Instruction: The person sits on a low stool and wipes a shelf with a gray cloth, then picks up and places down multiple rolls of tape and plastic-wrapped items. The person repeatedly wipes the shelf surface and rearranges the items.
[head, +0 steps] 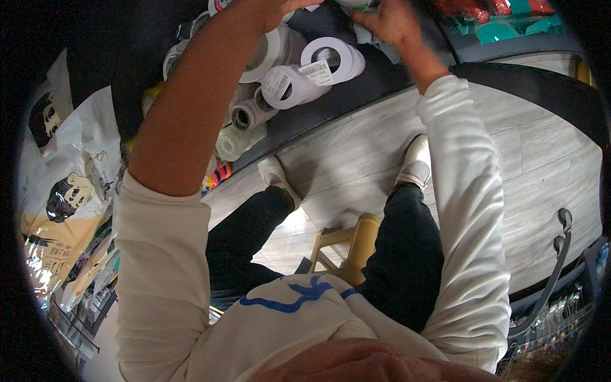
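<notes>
Both arms reach to the top edge of the head view, over a dark surface (367, 86) that bears several rolls. My left hand (281, 12) is partly cut off by the frame, above a wide white roll (267, 55); whether it holds anything is unclear. My right hand (391, 24) is blurred, its thumb against a whitish round item (354, 4) at the top edge; its grip cannot be made out. Grey crumpled material (377, 43) lies beneath it. Between the arms are a white paper roll (353, 62) and a labelled roll (291, 88) on their sides.
Smaller rolls (243, 117) and a pale spool (234, 142) lie near the surface's front edge. Red and green plastic packages (506, 24) are at upper right. Printed plastic bags (71, 191) hang at left. A yellow stool (360, 248) stands between the legs; a wire rack (549, 329) is at lower right.
</notes>
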The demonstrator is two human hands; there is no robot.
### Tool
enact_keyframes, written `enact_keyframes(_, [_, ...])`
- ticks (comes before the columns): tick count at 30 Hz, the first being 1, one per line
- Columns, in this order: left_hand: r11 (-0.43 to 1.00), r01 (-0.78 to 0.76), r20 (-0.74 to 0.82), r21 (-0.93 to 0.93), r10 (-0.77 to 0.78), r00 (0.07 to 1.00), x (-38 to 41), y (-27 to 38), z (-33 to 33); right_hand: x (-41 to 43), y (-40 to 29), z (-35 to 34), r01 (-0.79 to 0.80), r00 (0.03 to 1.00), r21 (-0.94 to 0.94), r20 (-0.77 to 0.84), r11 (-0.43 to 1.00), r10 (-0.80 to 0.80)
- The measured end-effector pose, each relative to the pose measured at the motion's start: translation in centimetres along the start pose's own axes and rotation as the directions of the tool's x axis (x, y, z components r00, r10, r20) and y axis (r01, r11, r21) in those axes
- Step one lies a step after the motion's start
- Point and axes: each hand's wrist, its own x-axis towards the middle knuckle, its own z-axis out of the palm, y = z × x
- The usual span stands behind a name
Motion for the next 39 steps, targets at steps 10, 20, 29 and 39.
enact_keyframes(10, [0.982, -0.185, 0.003, 0.033, 0.185, 0.983, 1.5, -2.0, 0.5, 0.5, 0.0, 0.7, 0.029, 0.994, -0.072, 0.103, 0.997, -0.021])
enact_keyframes(20, [0.995, -0.079, -0.038, 0.053, 0.081, 0.996, 2.4, -2.3, -0.1, -0.3, 0.3, 1.5, 0.017, 0.999, -0.301, 0.035, 0.953, -0.007])
enact_keyframes(29, [0.993, -0.078, 0.018, 0.083, 0.077, 0.997, -0.1, -0.9, 0.2, -0.4, -0.9, 2.0, 0.040, 0.999, -0.298, -0.022, 0.954, -0.049])
enact_keyframes(39, [0.762, -0.006, -0.032, 0.648, 0.034, 0.999, -2.5, -1.2, -3.8, -0.1, -1.0, 4.7, 0.157, 0.977, -0.344, 0.191, 0.926, -0.095])
